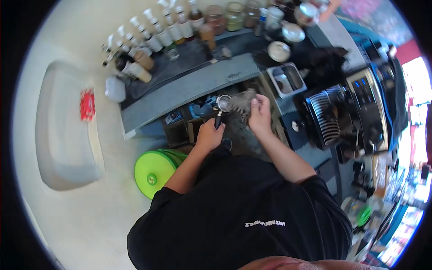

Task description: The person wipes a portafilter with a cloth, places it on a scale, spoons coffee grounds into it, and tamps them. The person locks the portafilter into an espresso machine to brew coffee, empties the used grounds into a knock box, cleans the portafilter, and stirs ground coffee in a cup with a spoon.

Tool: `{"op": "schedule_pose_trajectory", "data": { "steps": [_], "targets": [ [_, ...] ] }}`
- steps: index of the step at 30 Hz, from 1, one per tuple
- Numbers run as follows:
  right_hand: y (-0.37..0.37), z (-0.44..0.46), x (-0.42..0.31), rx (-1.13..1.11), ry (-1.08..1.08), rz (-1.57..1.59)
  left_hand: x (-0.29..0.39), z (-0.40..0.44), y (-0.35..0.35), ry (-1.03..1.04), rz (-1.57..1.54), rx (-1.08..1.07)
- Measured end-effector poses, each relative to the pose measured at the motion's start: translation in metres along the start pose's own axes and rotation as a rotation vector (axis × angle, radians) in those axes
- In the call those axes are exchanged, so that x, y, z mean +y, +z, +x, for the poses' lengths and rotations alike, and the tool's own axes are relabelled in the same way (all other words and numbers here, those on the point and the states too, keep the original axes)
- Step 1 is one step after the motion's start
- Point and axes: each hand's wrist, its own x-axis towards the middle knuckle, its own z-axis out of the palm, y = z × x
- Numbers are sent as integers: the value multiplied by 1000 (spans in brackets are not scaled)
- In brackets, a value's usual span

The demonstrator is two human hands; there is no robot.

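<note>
My left hand (209, 136) is closed around the black handle of a portafilter (223, 103), whose round metal basket points away from me. In my right hand (261, 116) is a shaggy grey cloth (242, 101), pinched between thumb and fingers. The cloth hangs right beside the basket, and its edge seems to meet the rim, though I cannot tell whether they touch. Both hands are in front of my body, over the gap below the grey counter edge (193, 96).
An espresso machine (346, 112) stands on the right, near a metal container (286, 80). Pump bottles (155, 42) and jars (235, 17) line the back counter. A green lidded bin (155, 173) sits at lower left. A red packet (87, 105) rests in a wall recess.
</note>
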Motion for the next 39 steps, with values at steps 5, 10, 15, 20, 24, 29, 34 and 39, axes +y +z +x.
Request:
{"op": "schedule_pose_trajectory", "data": {
  "steps": [5,10,15,20,24,29,34,39],
  "targets": [
    [82,6,-26,-370,169,84,-42,2,-30,-139,51,101],
    [134,33,7,-925,-420,-291,-89,-8,-51,-206,59,129],
    [158,52,-18,-996,-830,-675,-109,-22,-65,-231,105,114],
    [216,27,-13,-912,-133,-617,-101,-15,-69,-268,14,200],
    [211,38,-21,-842,812,259,-107,-21,-49,-257,33,254],
    [177,51,-13,-992,-725,-367,-113,-16,-71,-232,68,105],
    [160,44,-32,-864,-659,-712,-99,-4,-77,-173,184,123],
    [162,69,4,-666,902,512,-94,6,-71,-125,62,227]
  ]
}}
